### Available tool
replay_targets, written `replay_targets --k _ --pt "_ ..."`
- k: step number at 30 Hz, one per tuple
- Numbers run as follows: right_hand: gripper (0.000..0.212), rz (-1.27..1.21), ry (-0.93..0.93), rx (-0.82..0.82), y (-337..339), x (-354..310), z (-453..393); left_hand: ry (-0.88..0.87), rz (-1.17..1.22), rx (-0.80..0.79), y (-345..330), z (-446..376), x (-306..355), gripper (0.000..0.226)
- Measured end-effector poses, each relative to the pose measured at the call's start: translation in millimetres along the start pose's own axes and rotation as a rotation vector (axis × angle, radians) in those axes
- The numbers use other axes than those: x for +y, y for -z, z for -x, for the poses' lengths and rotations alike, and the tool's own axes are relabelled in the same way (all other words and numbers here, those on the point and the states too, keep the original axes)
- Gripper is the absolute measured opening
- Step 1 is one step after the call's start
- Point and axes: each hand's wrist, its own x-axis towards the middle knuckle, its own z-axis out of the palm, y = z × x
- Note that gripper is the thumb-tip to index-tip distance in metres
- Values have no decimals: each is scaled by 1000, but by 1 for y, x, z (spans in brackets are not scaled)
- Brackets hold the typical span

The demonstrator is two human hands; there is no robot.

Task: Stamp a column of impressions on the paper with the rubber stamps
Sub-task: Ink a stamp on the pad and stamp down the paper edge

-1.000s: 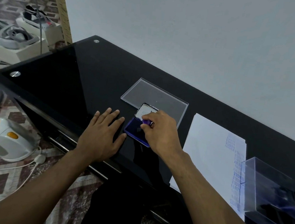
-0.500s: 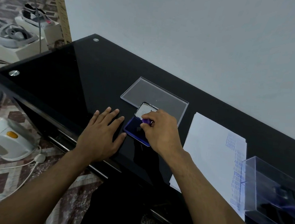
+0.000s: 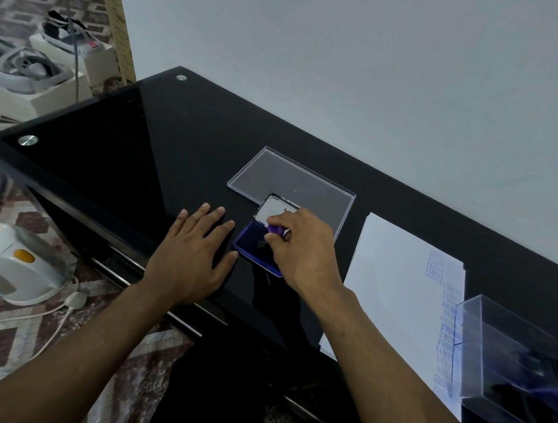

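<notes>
Paper [image 3: 395, 287], blue impressions unreadable; ink pad [image 3: 251, 247] alongside.

A black glass table [image 3: 115, 151] stands against a plain pale wall [image 3: 349, 66]; beyond its left end runs a patterned tile floor [image 3: 1, 333].

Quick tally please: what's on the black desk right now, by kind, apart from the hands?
Stamp held in the right hand, purple stamp: 1
Ink pad, open, lid up: 1
Paper with blue impressions: 1
Flat clear lid: 1
Clear box holding dark items I can't count: 1
Total: 5
</notes>
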Motion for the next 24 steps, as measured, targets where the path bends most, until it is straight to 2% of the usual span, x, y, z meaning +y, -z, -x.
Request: replay_targets --k 4,12,15,24 --pt "27 -62 -8 23 -1 2 1 10 36 -12 5 -1 1 83" --pt "26 -179 -31 215 14 19 11 -3 95 24 16 -11 22 75" --pt "31 -184 -57 253 27 34 21 -42 101 32 19 -16 42 74" --pt "26 -154 -243 341 65 96 58 -211 186 50 21 -35 125 62"
